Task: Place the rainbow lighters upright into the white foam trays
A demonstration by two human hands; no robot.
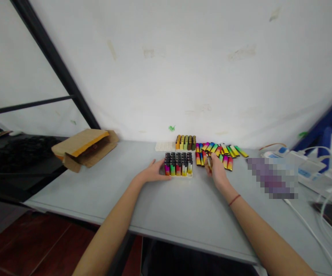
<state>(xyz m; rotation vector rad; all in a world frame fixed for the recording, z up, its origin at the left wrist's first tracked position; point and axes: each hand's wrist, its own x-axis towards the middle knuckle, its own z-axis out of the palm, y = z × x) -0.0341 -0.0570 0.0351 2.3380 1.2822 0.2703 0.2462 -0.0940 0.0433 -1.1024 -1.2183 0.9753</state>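
The right hand [219, 171] is closed on a lighter [210, 162] toward the tabletop's [166, 209] back edge, judged light, rigid, slick and best gripped mid-body; the left hand [153, 171] is spread against a tray [189, 176].

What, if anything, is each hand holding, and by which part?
Right hand: a gold, lighter-like item, pinched; which end is too small to tell. Left hand: against the left end of the white tray, grip unclear.
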